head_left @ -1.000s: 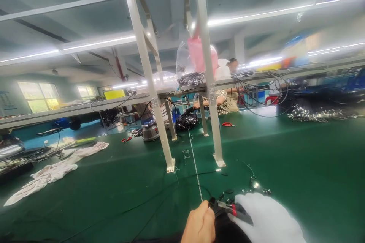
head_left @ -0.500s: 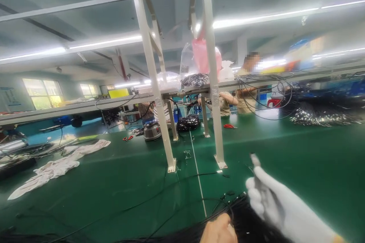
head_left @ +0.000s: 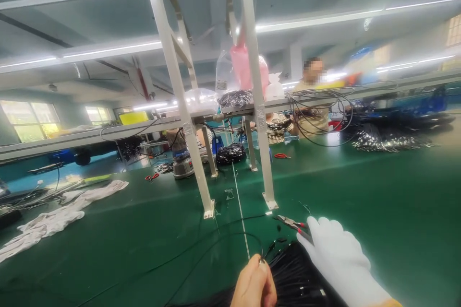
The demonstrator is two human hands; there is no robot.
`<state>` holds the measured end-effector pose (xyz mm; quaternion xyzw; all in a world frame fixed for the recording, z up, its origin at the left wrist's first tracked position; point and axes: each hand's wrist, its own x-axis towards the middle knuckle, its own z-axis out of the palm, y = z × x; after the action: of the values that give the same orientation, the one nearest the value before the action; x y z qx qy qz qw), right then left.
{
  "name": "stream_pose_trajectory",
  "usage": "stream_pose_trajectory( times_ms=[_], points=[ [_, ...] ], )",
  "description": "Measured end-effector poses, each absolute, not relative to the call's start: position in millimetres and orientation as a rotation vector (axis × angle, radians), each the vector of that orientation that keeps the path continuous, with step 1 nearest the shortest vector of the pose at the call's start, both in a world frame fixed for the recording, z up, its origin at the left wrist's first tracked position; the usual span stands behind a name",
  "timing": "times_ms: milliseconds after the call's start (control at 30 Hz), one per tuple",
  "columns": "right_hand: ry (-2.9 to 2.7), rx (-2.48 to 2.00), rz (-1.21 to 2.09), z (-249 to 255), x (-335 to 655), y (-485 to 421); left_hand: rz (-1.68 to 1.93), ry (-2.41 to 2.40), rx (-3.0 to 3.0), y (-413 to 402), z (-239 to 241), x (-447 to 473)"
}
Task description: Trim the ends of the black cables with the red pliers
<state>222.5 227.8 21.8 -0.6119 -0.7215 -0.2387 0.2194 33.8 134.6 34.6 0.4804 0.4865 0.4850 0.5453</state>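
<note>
My bare left hand [head_left: 254,284] is closed in a pinch on the end of a thin black cable [head_left: 261,251], low in the middle. The cable's tip is mostly hidden by the fingers. My right hand [head_left: 336,249], in a white glove, is wrapped round a pair of pliers [head_left: 290,223] with red and black handles. Their jaws point left, above and right of the left hand, apart from the cable. Under both hands lies a thick bundle of black cables [head_left: 297,273], with small connector ends near the pliers.
A metal rack with posts [head_left: 265,168] stands on the green table [head_left: 151,230]. White cloths [head_left: 72,211] lie at left. Red-handled tools [head_left: 283,156], a coil of black cable [head_left: 230,153] and a grey device [head_left: 183,167] sit farther back. Co-workers [head_left: 313,91] are behind the rack.
My right hand has turned palm down, and the pliers now show with jaws to the left. The left hand has shifted slightly left and up with the cable end. The view has swung right.
</note>
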Motion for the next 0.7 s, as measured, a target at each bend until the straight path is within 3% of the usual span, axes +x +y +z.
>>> stream_pose_trajectory(
  times_ms=[233, 400, 700],
  points=[
    [-1.932, -1.407, -0.533, 12, 209, 206, 1.214, 0.965, 1.019, 138, 39, 33],
    [-1.964, -1.122, -0.747, 4, 210, 200, 1.273, 1.032, 1.030, 139, 36, 32],
    [-1.899, -1.054, -0.989, 8, 210, 200, 1.329, 1.202, 1.060, 136, 33, 36]
  ],
)
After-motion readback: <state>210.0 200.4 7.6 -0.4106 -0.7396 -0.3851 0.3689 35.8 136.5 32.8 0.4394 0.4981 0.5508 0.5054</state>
